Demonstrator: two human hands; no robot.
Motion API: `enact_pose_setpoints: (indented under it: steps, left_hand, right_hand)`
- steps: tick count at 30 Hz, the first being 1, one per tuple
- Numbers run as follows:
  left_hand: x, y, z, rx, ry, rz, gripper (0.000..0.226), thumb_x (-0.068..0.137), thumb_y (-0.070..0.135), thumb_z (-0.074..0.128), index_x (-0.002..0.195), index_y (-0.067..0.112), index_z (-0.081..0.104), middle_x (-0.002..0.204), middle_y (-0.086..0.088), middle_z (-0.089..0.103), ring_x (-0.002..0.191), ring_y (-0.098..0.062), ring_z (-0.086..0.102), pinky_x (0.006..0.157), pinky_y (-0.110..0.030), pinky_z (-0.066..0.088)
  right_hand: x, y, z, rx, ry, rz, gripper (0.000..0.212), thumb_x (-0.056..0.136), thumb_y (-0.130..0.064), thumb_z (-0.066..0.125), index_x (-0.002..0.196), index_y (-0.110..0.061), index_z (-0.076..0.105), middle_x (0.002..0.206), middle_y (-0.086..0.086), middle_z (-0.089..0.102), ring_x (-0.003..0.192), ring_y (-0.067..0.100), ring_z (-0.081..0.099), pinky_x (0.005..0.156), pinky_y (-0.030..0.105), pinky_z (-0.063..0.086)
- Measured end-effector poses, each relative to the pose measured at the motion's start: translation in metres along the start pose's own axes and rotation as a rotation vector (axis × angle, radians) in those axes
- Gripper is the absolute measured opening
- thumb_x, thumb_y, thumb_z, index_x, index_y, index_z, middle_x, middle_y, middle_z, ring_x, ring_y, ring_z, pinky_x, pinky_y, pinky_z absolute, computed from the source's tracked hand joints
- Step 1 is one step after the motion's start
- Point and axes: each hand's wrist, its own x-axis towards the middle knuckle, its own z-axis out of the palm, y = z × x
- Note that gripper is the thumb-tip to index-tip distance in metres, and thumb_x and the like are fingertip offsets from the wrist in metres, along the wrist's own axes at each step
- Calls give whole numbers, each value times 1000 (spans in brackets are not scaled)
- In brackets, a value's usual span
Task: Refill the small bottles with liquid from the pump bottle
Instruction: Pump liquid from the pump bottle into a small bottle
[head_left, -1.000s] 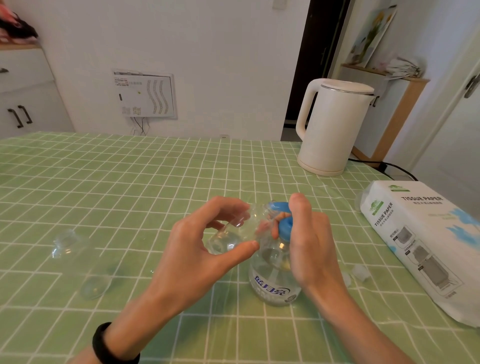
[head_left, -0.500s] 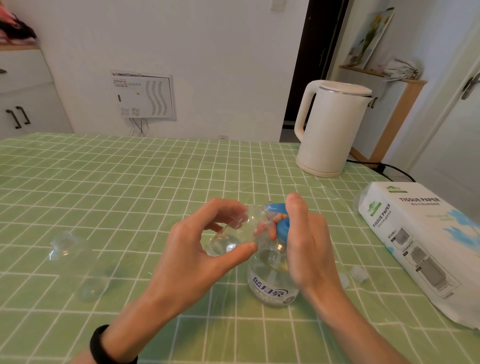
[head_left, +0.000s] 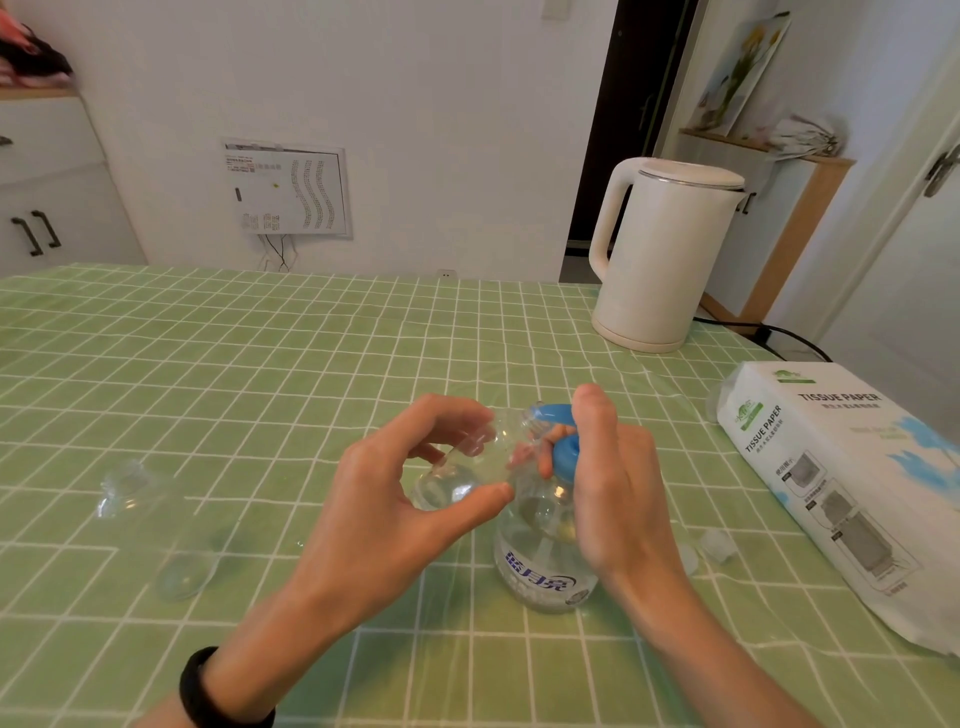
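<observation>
Working over a table under a green-and-white checked plastic cloth (head_left: 260, 364), with a long white pack of tissue paper (head_left: 852, 493) lying flat along the right edge and a cream-white electric kettle (head_left: 670, 260) standing upright beyond it at the far right corner.

Gripping, with the right hand (head_left: 613, 493), a clear round pump bottle (head_left: 540, 566) with blue lettering, standing upright on the cloth near the front middle. Laying the thumb on top of the blue pump head (head_left: 563, 452) and curling the other fingers round the neck below it, one fingertip showing just under the spout.

Pinching a small clear plastic bottle (head_left: 467, 467) in the left hand (head_left: 384, 519), thumb underneath, index finger arching over the top, the remaining fingers curling behind. Holding it off the cloth, tilted, with its mouth right at the pump spout; touching or just beside, impossible to tell.

Leaving untouched a second small clear bottle (head_left: 150, 530), lying on its side on the cloth well to the left of both hands.

Wearing a black wristband (head_left: 202, 691) on the left wrist.

Leaving small clear caps (head_left: 719, 543) on the cloth between the pump bottle and the tissue pack.
</observation>
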Motion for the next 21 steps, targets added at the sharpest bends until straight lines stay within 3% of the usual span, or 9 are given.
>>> enact_pose_setpoints:
  steps: [4, 7, 11, 16, 21]
  left_hand:
    - [0, 1, 0, 0, -1, 0, 42, 76, 40, 80, 115, 28, 69, 106, 15, 74, 105, -13, 72, 87, -26, 57]
    - [0, 0, 0, 2, -2, -1, 42, 76, 40, 80, 115, 28, 69, 107, 15, 74, 105, -13, 72, 86, -26, 56]
    - [0, -1, 0, 9, -10, -2, 42, 77, 39, 80, 116, 27, 69, 107, 15, 74, 106, -13, 72, 87, -27, 57]
    - [1, 0, -1, 0, -2, -1, 43, 77, 40, 80, 116, 28, 69, 107, 14, 74, 105, -13, 72, 86, -28, 57]
    - [0, 1, -1, 1, -4, -1, 42, 77, 40, 80, 116, 28, 69, 107, 15, 74, 105, -14, 72, 86, -26, 57]
  right_hand:
    - [0, -1, 0, -12, 12, -1, 68, 93, -65, 26, 49, -19, 52, 61, 8, 71, 46, 24, 42, 46, 36, 38]
    - [2, 1, -1, -16, -2, -19, 64, 96, -54, 30, 54, -10, 53, 60, 14, 68, 53, 38, 47, 51, 43, 40]
    - [2, 1, -2, -12, -20, -37, 63, 91, -55, 31, 55, -7, 49, 57, 28, 52, 46, 18, 38, 50, 33, 34]
    - [1, 3, 0, -1, -13, -13, 66, 95, -59, 28, 56, -11, 52, 56, -8, 67, 40, 7, 38, 42, 19, 34]
    - [1, 1, -2, 2, -17, -14, 65, 98, -53, 30, 56, -9, 52, 52, 1, 63, 43, 13, 36, 43, 25, 33]
